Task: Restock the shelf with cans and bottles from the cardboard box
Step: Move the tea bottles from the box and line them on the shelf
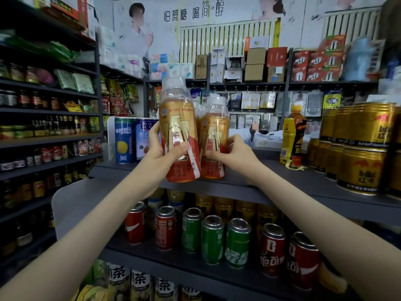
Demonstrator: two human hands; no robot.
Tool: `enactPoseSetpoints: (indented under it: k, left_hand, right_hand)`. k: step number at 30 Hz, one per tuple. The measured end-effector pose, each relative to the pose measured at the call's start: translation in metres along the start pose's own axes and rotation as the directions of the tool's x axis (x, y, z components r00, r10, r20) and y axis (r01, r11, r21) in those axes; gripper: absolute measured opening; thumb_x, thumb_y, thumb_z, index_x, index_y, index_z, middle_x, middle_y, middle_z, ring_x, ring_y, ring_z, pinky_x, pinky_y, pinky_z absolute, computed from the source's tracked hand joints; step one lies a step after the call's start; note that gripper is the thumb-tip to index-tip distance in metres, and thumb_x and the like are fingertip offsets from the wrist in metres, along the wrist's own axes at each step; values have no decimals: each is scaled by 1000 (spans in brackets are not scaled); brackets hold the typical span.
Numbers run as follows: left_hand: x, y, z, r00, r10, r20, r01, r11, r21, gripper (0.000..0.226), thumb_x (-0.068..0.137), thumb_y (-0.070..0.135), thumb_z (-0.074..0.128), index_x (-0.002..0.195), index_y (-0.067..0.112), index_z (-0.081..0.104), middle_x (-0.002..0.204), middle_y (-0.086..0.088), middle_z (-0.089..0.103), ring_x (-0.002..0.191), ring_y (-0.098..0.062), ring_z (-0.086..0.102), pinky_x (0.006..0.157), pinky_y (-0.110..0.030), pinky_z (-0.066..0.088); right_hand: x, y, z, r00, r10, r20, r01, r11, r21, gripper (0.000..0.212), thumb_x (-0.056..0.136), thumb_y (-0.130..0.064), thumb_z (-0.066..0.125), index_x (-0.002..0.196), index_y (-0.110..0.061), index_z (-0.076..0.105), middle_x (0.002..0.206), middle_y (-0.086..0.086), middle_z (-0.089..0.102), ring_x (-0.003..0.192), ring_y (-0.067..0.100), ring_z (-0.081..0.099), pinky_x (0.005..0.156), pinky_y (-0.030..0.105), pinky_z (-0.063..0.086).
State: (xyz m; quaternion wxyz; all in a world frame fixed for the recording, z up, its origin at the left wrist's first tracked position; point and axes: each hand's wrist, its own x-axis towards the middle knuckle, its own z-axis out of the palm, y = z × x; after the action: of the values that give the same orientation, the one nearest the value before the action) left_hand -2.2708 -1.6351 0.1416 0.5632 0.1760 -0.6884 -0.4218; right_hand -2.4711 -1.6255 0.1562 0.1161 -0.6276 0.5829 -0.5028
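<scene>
While both bottles are at the front of the top shelf (271,170), the left bottle (179,135) leans slightly with its base at the shelf's lip, and I cannot tell if it rests there; the right bottle (213,135) stands upright on the shelf just beside it, the two touching or nearly so. The shelf is dark grey metal in a small shop. Two tall blue cans (124,140) stand behind on the left, a yellow-and-black bottle (291,137) stands to the right, and stacked gold cans (364,135) stand at the far right. On the tier below are red cans (166,227) and green cans (212,240), with tea bottles (140,281) lower still. Racks of jars (43,101) line the left wall, and cartons sit on the back racks under a poster (193,13). The left hand (160,148) grips the left bottle round its middle, thumb across the label. The right hand (232,153) holds the right bottle low on its side with curled fingers. Both bottles have clear caps and orange-gold labels; the right one reads "东鹏". The gold cans read "Red Bull", the tea bottles show "茶", and the poster reads "怕蔗糖 喝简醇".
</scene>
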Motion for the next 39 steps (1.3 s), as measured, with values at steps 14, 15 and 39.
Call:
enactPoseSetpoints:
  k: [14, 15, 39]
  left_hand:
    - [-9, -1, 37, 988, 56, 145, -73, 991, 115, 87, 80, 32, 62, 142, 34, 2, 128, 12, 51, 111, 6, 57, 95, -20, 46]
    - [-11, -2, 46, 984, 75, 163, -95, 989, 116, 85, 84, 26, 62, 141, 35, 0, 130, 11, 49, 113, 6, 56, 96, -18, 45]
    - [94, 3, 48, 792, 432, 432, -510, 78, 857, 66, 86, 54, 37, 142, 19, 42, 144, -15, 43, 134, -31, 36, 111, -50, 19]
  right_hand:
    - [-35, -29, -38, 973, -228, -37, 230, 945, 234, 60, 79, -50, 62, 127, -21, 42, 111, -6, 58, 104, 4, 58, 80, 14, 49]
    - [-42, -32, -41, 970, -236, 56, 216, 946, 241, 61, 78, -49, 64, 128, -23, 42, 113, -6, 60, 104, 4, 60, 81, 14, 50]
    - [30, 56, -114, 978, 207, 5, -203, 955, 218, 59, 77, -18, 77, 125, -20, 41, 116, 4, 61, 110, 25, 59, 96, 44, 48]
